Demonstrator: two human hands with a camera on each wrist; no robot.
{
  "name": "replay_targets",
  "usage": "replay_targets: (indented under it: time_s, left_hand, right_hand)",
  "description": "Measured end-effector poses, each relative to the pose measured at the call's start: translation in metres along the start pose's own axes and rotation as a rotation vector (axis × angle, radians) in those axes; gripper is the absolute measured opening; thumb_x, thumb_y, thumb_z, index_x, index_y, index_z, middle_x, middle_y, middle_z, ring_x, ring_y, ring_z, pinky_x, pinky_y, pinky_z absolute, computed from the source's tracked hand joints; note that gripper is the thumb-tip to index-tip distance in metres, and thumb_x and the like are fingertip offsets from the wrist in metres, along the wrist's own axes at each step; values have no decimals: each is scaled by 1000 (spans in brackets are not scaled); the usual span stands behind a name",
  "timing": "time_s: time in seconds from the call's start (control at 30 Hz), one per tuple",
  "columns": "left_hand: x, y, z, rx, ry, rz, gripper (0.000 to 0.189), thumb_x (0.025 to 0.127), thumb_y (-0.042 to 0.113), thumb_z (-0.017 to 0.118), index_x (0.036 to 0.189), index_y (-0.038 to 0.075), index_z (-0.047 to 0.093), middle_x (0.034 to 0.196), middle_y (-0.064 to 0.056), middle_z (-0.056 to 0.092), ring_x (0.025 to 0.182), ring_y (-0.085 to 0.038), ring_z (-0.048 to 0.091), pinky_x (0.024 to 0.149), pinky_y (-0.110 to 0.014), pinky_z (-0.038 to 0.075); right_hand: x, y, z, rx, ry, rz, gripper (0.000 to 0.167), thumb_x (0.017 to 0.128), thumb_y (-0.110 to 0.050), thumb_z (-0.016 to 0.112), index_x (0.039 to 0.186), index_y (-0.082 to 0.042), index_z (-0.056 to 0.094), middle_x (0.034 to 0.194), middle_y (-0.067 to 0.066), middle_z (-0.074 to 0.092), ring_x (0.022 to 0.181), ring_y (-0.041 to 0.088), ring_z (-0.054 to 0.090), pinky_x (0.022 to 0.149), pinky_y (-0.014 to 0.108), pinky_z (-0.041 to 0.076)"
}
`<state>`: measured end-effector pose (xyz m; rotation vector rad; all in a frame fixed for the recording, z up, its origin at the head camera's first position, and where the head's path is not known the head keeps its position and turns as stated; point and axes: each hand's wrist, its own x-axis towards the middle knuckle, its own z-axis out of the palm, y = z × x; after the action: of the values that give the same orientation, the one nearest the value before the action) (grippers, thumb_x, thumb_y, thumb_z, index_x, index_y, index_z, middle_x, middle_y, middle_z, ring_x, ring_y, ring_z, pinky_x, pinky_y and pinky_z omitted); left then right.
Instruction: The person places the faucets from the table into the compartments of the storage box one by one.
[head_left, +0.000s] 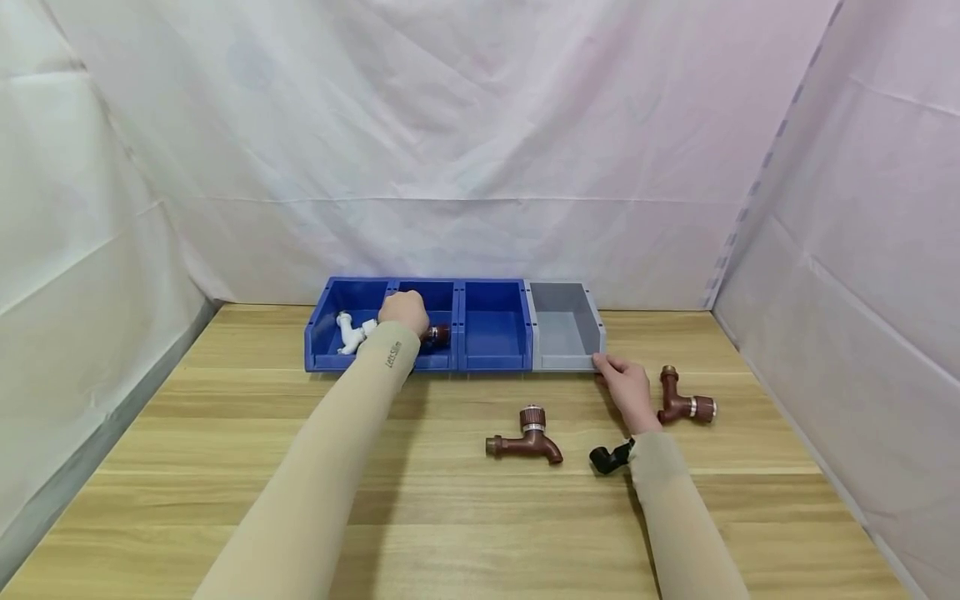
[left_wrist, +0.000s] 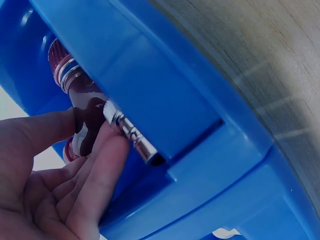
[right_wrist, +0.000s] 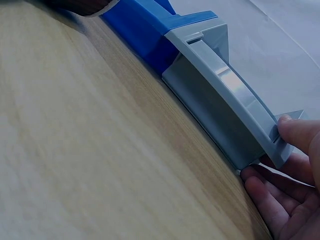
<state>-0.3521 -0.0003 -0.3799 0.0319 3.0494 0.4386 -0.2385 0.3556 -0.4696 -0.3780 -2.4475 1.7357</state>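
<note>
My left hand (head_left: 405, 312) reaches into the second blue bin (head_left: 459, 350) from the left. In the left wrist view its thumb and fingers pinch a maroon tap (left_wrist: 90, 107) with a ribbed knob and a metal threaded end, lying inside that bin. At the other end of the row, my right hand (head_left: 628, 390) grips the front right corner of a grey bin (head_left: 567, 362). The right wrist view shows the thumb on top of that bin's rim (right_wrist: 240, 92) and fingers beneath it.
A white tap (head_left: 349, 333) lies in the leftmost blue bin (head_left: 324, 362). On the wooden table (head_left: 450, 533) are a maroon tap (head_left: 528, 442), another maroon tap (head_left: 678, 402) to the right, and a black tap-like piece (head_left: 609, 458) partly hidden by my right wrist. White sheets (head_left: 480, 150) surround the table.
</note>
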Motion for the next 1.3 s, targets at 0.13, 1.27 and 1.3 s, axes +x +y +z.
replay_targets:
  time_s: [0.13, 1.27, 1.3]
  left_hand:
    - [2, -1, 2, 11, -9, -5, 21, 95, 10, 51, 100, 2, 70, 104, -20, 67, 89, -36, 64, 67, -45, 53]
    - [0, -3, 8, 89, -66, -16, 24, 98, 13, 49, 108, 3, 69, 105, -18, 66, 89, -32, 64, 61, -40, 52]
    - [0, -3, 8, 90, -68, -15, 24, 98, 13, 49, 107, 3, 69, 105, -18, 66, 89, -32, 64, 61, -40, 52]
  right_hand:
    - [0, 1, 0, 0, -3, 4, 62, 97, -45, 55, 138, 1, 51, 139, 19, 51, 119, 31, 56, 104, 39, 37]
    - [-3, 0, 4, 0, 6, 4, 67, 94, -50, 57, 137, 0, 53, 138, 18, 52, 117, 30, 57, 102, 38, 39]
    - [-3, 0, 4, -1, 5, 4, 67, 94, -51, 57, 137, 0, 53, 138, 18, 52, 117, 30, 57, 102, 38, 39]
